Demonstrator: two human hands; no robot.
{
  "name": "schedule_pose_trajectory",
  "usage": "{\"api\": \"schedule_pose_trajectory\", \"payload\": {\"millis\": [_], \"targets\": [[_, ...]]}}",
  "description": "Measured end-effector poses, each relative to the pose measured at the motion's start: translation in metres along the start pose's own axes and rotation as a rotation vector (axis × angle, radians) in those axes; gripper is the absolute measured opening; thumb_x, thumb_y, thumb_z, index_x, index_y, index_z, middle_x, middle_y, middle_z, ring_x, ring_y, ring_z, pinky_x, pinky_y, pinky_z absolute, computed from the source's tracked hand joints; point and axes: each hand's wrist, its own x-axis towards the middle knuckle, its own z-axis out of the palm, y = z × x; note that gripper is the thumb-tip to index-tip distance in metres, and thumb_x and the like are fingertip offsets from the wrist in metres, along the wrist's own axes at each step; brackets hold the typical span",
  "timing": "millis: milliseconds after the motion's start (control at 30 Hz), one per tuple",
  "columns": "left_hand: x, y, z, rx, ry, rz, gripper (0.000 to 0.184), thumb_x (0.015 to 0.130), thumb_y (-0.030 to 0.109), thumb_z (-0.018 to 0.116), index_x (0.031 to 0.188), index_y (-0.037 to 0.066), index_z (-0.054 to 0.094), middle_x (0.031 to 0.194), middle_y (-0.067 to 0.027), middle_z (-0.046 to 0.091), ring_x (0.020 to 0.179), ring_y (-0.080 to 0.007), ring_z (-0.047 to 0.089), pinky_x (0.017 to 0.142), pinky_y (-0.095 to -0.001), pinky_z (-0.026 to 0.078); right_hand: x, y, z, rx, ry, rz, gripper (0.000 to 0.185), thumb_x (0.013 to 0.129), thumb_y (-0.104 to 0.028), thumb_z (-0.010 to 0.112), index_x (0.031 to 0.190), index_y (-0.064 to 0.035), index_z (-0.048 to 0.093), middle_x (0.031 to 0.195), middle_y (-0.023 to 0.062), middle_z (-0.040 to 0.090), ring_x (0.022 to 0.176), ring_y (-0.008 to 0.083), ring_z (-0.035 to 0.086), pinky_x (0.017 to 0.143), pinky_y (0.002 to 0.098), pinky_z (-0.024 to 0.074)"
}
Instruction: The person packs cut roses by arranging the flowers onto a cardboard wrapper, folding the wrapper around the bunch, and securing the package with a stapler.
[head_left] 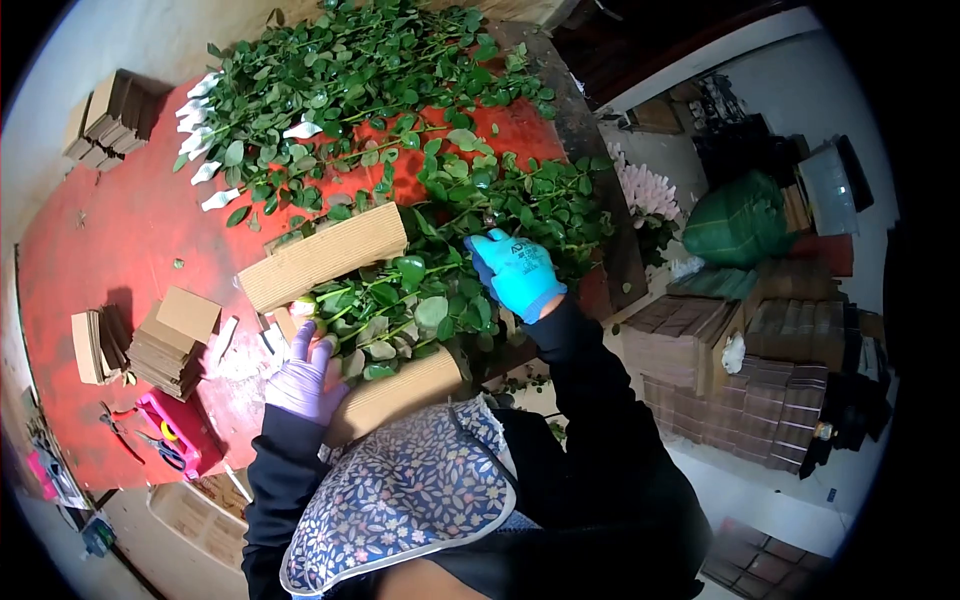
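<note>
My left hand (303,388), in a thin purple glove, is open with its fingers apart. Its fingertips touch the head end of a bunch of leafy rose stems (385,315), near a small yellowish bloom (303,308). Corrugated cardboard (325,258) lies along the far side of this bunch, and another cardboard piece (400,395) is on the near side, against my apron. My right hand (522,277), in a light blue glove with a darker palm, is closed among the leaves toward the stem ends; what its fingers hold is hidden.
More leafy stems (360,70) with white-covered heads (203,172) lie across the back of the red table (80,240). Folded cardboard stacks (170,345) stand at left, near a pink holder (180,430) and pruning shears (120,430). Bundled cardboard (740,370) and a green sack (738,220) occupy the right.
</note>
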Motion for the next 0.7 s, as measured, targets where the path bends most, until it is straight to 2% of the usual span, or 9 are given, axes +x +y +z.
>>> {"api": "schedule_pose_trajectory", "payload": {"millis": [33,67,133,333,433,533,600,667,700], "targets": [[0.0,0.0,0.0,-0.009,-0.016,-0.01,0.063,0.068,0.019,0.08,0.123,0.008,0.052,0.14,-0.022,0.044,0.113,-0.0409,0.058,0.089,-0.0437,0.052,0.001,0.003,0.006,-0.026,0.08,-0.066,0.016,0.085,-0.013,0.057,0.1,-0.0101,0.061,0.089,0.0129,0.062,0.075,0.0327,0.064,0.061,0.0462,0.0495],[0.0,-0.001,0.0,-0.019,-0.031,-0.02,0.063,0.068,0.019,0.08,0.124,0.007,0.052,0.14,-0.0225,0.044,0.113,-0.0411,0.057,0.09,-0.044,0.052,0.003,0.003,0.005,-0.025,0.085,-0.068,0.016,0.085,-0.013,0.057,0.1,-0.0101,0.061,0.089,0.0129,0.062,0.075,0.0327,0.064,0.061,0.0462,0.0495],[0.001,-0.001,0.001,-0.014,-0.029,-0.014,0.063,0.068,0.018,0.08,0.124,0.007,0.052,0.14,-0.023,0.044,0.113,-0.0418,0.057,0.091,-0.0444,0.051,0.009,0.004,0.001,-0.137,-0.059,-0.088,0.018,0.084,-0.014,0.058,0.101,-0.0106,0.062,0.089,0.0132,0.061,0.076,0.0339,0.064,0.062,0.0467,0.0497],[0.001,-0.003,0.005,-0.039,-0.016,-0.023,0.064,0.068,0.015,0.081,0.124,0.007,0.052,0.14,-0.0239,0.043,0.113,-0.0424,0.057,0.091,-0.0447,0.051,0.012,0.003,0.01,-0.09,-0.076,-0.137,0.015,0.08,-0.014,0.061,0.095,-0.0096,0.061,0.089,0.0131,0.062,0.078,0.0358,0.064,0.062,0.0467,0.0509],[0.002,-0.003,0.006,-0.026,-0.018,-0.028,0.062,0.068,0.017,0.081,0.121,0.006,0.053,0.139,-0.0222,0.045,0.11,-0.0421,0.059,0.09,-0.045,0.051,0.013,0.013,0.022,-0.134,0.027,-0.217,0.012,0.083,-0.016,0.058,0.093,-0.0116,0.063,0.087,0.0121,0.063,0.077,0.0337,0.064,0.062,0.0459,0.0508],[0.001,-0.002,0.003,0.041,0.04,0.008,0.059,0.069,0.022,0.08,0.119,0.008,0.054,0.138,-0.02,0.047,0.103,-0.0383,0.062,0.083,-0.0433,0.054,0.013,0.01,0.013,-0.207,0.133,-0.233,0.009,0.084,-0.016,0.055,0.089,-0.0136,0.062,0.083,0.0108,0.062,0.075,0.0307,0.065,0.062,0.0437,0.051],[0.002,0.0,0.0,0.055,-0.04,-0.078,0.057,0.069,0.024,0.08,0.119,0.01,0.055,0.138,-0.0172,0.048,0.098,-0.0365,0.064,0.079,-0.0421,0.055,0.015,-0.007,-0.007,-0.317,0.136,-0.247,0.009,0.082,-0.013,0.056,0.09,-0.0133,0.061,0.085,0.0108,0.061,0.072,0.0298,0.064,0.061,0.0431,0.0509],[0.001,-0.008,0.007,0.082,0.052,0.01,0.057,0.07,0.025,0.079,0.12,0.011,0.055,0.139,-0.0157,0.047,0.094,-0.0359,0.065,0.077,-0.0423,0.055,0.019,-0.034,-0.035,-0.427,0.074,-0.193,0.013,0.081,-0.011,0.058,0.094,-0.0122,0.06,0.091,0.0111,0.06,0.071,0.0292,0.063,0.061,0.0424,0.0513],[0.002,-0.007,0.005,0.085,0.005,-0.02,0.057,0.071,0.025,0.079,0.12,0.011,0.054,0.139,-0.0161,0.046,0.095,-0.0363,0.065,0.078,-0.0425,0.055,0.023,-0.034,-0.038,-0.413,0.081,-0.199,0.015,0.08,-0.01,0.059,0.095,-0.0116,0.059,0.094,0.0112,0.059,0.071,0.0293,0.063,0.061,0.0421,0.0516]]}}
